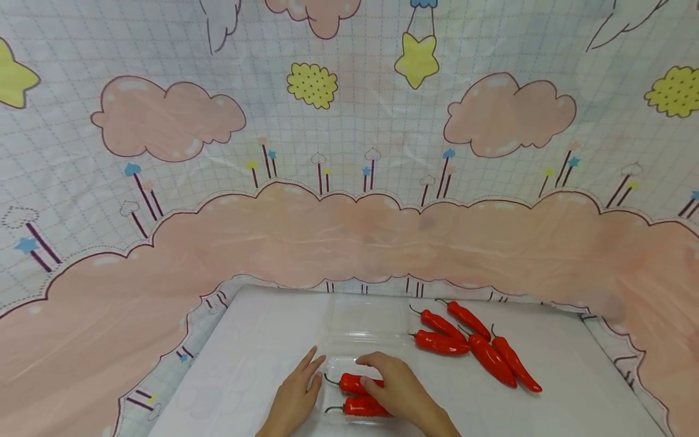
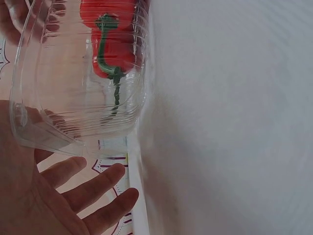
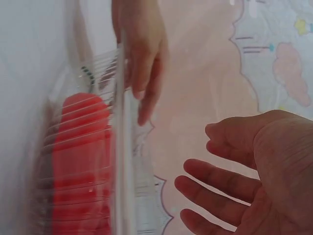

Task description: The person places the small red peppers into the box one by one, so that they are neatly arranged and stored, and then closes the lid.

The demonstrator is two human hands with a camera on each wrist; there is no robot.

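Observation:
Two red peppers [image 1: 357, 405] [image 2: 113, 51] [image 3: 80, 166] lie one beside the other in a clear plastic box [image 1: 331, 364] [image 2: 63, 103] [image 3: 121, 147], stems pointing left. At the box's left end is my left hand [image 1: 293, 397] [image 2: 58, 196] [image 3: 142, 54], its fingers extended; the left wrist view shows the thumb side next to the clear wall, contact unclear. My right hand [image 1: 405, 391] [image 3: 244, 181] is over the right part of the box, covering the pepper tips in the head view. Its fingers are loosely spread and hold nothing in the right wrist view.
The box's clear lid [image 1: 367, 318] lies folded back behind it. Several loose red peppers [image 1: 491, 361] lie on the white table [image 1: 246, 340], right of the lid. A patterned cloth [image 1: 349, 237] with clouds and stars hangs behind and around the table.

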